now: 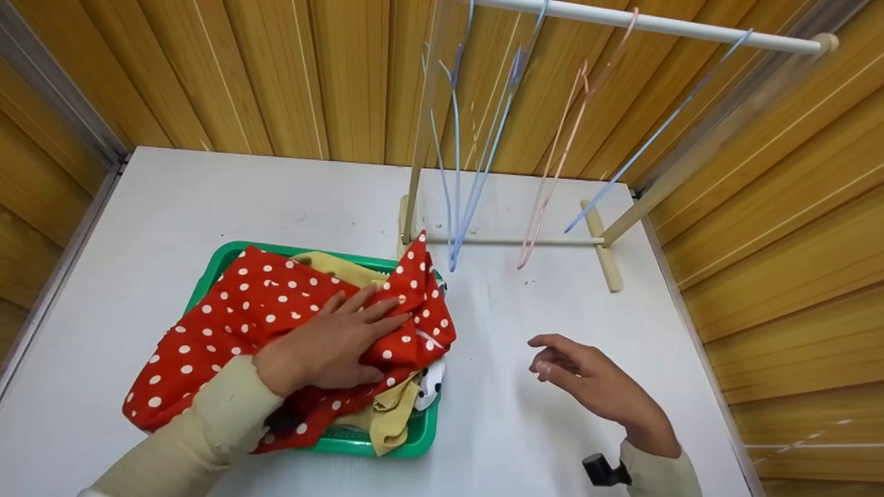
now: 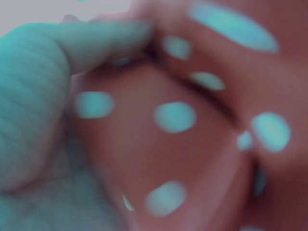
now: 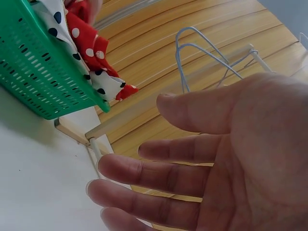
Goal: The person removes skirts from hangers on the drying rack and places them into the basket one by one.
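Note:
A red cloth with white dots (image 1: 207,331) lies heaped over a green plastic basket (image 1: 414,438), hanging past its left rim. My left hand (image 1: 331,345) rests on this cloth with fingers spread and straight. Blurred red fabric (image 2: 159,144) fills the left wrist view beside the thumb (image 2: 96,45). Under the red cloth, yellow fabric (image 1: 392,417) and a white piece with black dots (image 1: 429,385) show at the basket's right side. My right hand (image 1: 587,379) hovers over the white table to the right of the basket, fingers loosely bent, holding nothing; its palm (image 3: 260,159) faces the right wrist camera.
Behind the basket stands a wooden rack with a white rail (image 1: 663,24). Blue hangers (image 1: 476,186), a pink hanger (image 1: 552,172) and a lilac-blue hanger (image 1: 656,134) hang from it. Wood-patterned walls (image 1: 276,83) border the white table (image 1: 276,193).

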`<state>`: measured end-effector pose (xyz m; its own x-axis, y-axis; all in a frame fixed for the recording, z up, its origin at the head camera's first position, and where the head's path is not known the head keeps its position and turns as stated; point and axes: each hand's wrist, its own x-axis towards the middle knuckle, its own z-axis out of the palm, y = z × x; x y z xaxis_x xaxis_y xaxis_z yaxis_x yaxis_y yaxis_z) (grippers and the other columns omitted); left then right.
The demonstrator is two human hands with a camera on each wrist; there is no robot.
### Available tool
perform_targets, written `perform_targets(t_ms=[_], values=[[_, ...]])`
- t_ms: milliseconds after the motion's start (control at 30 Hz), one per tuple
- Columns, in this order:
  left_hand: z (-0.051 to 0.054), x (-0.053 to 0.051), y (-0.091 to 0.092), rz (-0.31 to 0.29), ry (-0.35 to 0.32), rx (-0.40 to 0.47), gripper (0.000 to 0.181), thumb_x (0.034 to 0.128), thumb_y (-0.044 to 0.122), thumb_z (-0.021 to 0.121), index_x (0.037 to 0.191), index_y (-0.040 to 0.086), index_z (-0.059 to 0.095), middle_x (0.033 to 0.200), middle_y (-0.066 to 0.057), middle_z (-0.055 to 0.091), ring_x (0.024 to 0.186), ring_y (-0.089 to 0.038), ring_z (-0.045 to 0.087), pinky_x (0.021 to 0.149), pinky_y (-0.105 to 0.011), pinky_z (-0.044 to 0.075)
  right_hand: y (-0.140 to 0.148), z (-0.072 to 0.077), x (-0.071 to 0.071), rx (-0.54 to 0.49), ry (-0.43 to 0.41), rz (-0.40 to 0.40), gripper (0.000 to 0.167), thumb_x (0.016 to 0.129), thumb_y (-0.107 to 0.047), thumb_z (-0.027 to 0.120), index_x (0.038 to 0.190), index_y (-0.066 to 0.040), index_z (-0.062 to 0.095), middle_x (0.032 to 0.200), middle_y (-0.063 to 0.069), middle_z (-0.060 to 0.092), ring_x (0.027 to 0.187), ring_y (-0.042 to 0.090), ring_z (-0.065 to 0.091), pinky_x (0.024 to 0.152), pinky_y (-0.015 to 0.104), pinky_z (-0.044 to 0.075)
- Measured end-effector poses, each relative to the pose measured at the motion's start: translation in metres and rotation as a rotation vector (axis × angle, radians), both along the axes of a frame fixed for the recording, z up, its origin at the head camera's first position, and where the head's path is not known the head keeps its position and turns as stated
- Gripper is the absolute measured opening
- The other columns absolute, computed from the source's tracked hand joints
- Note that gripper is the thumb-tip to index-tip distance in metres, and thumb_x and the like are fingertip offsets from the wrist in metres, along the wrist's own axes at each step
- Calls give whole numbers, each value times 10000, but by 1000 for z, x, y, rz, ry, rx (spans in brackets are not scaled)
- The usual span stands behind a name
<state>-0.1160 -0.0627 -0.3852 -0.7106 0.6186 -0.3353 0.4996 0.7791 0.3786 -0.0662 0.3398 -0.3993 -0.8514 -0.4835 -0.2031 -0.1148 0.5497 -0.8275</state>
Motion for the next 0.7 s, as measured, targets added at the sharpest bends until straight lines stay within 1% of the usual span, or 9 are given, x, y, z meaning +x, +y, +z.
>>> perform_targets(t_ms=[67, 133, 200, 233, 300, 367, 467, 600, 700], values=[[12, 20, -23, 51, 60, -2, 990, 783, 414, 898, 1617, 355, 369, 1717, -12, 326, 1628, -384, 116, 1241, -750, 179, 3, 0, 0, -3, -8, -5, 392, 1102, -209, 522, 1430, 6, 528, 1173, 162, 691, 1030, 76, 683, 918, 218, 558], [14, 44, -53, 135, 142, -39, 1084, 681, 415, 962, 1602, 378, 392, 1706, -40, 342, 1609, -425, 130, 1200, -805, 169, 6, -1, 0, -6, -12, -13, 392, 1102, -203, 522, 1432, 8, 524, 1171, 152, 688, 1027, 69, 680, 915, 213, 555], [8, 67, -85, 243, 199, -95, 1154, 592, 397, 1000, 1588, 375, 418, 1690, -93, 350, 1560, -481, 168, 1128, -854, 221, 7, -2, -1, -12, -14, -15, 393, 1102, -202, 523, 1435, 6, 521, 1173, 143, 688, 1033, 88, 686, 922, 212, 554], [3, 76, -98, 293, 202, -114, 1176, 564, 385, 1009, 1584, 369, 425, 1685, -121, 343, 1532, -505, 181, 1091, -870, 253, 8, -3, -1, -10, -12, -16, 393, 1101, -206, 524, 1434, 3, 522, 1171, 136, 689, 1034, 91, 689, 924, 211, 554], [-9, 88, -119, 381, 196, -111, 1175, 546, 344, 1013, 1575, 353, 445, 1676, -167, 332, 1492, -529, 195, 1024, -855, 362, 7, -3, -1, -11, -9, -20, 392, 1100, -210, 528, 1434, -4, 524, 1171, 125, 692, 1038, 116, 696, 927, 208, 553], [-18, 91, -128, 418, 178, -67, 1120, 573, 282, 1002, 1559, 339, 475, 1661, -194, 347, 1471, -540, 230, 939, -788, 492, 6, -3, -2, -17, -5, -23, 390, 1099, -211, 532, 1431, -8, 528, 1172, 139, 695, 1039, 130, 701, 931, 205, 552], [-25, 86, -127, 413, 199, 23, 999, 628, 192, 992, 1514, 312, 546, 1597, -179, 462, 1438, -498, 391, 813, -628, 621, 3, -4, -4, -24, -2, -25, 390, 1099, -215, 532, 1433, -15, 528, 1177, 154, 694, 1039, 133, 701, 934, 200, 549], [-31, 72, -117, 385, 306, 118, 825, 689, 114, 964, 1437, 236, 637, 1418, -136, 669, 1203, -393, 688, 755, -486, 659, -1, -7, -5, -33, -8, -16, 391, 1101, -209, 526, 1436, -9, 525, 1177, 144, 690, 1043, 150, 701, 934, 203, 551], [-42, 61, -115, 363, 338, 146, 723, 742, 93, 928, 1408, 182, 662, 1316, -134, 737, 1086, -369, 754, 781, -463, 658, -4, -9, -7, -43, -8, -2, 389, 1103, -202, 519, 1436, 0, 523, 1174, 133, 689, 1041, 164, 701, 924, 208, 556]])
